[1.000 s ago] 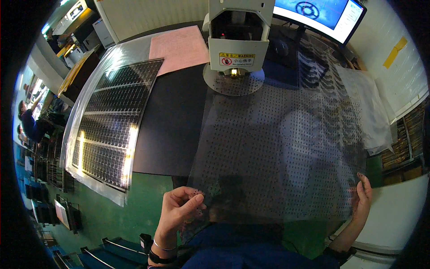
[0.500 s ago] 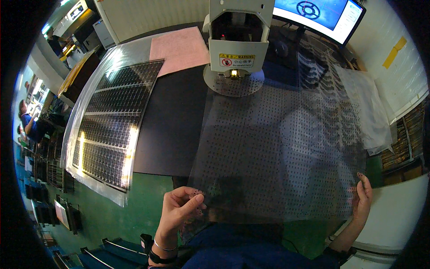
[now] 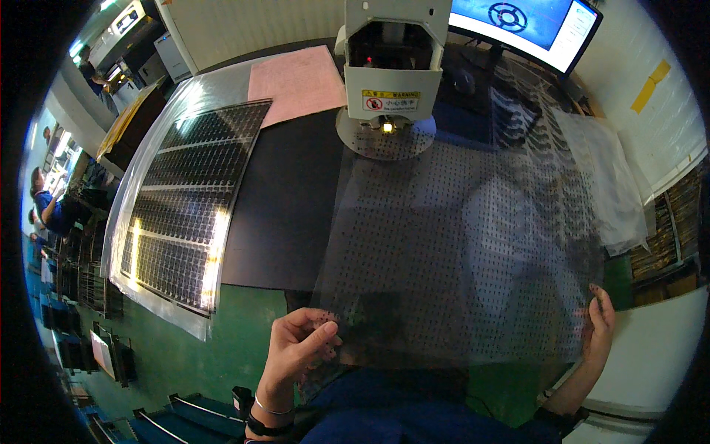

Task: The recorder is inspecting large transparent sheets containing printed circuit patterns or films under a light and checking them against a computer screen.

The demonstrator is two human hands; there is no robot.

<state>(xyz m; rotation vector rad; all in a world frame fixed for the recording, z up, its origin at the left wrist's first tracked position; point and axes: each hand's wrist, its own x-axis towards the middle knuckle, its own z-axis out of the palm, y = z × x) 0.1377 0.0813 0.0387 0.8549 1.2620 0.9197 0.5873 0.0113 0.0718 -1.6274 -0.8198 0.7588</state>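
A large see-through film sheet (image 3: 414,259) printed with rows of small dark marks spans the black table (image 3: 277,222) and overhangs its near edge. Its near left corner is pinched between thumb and fingers of my left hand (image 3: 303,344). At the near right edge my right hand (image 3: 600,325) grips the film; some of its fingers are hidden or seen only dimly. The sheet's far part lies under the lit lens head of a grey machine (image 3: 394,92), over a round plate (image 3: 351,137).
Left on the table lie a dark patterned film (image 3: 196,192) over clear plastic and a pink sheet (image 3: 296,81). A monitor (image 3: 532,29) showing a ring shape and a mouse (image 3: 464,80) stand at the back right. White plastic sheeting (image 3: 610,192) lies at the right.
Both hands and the film are nearly still. At the far upper left, a distant person has come further into view.
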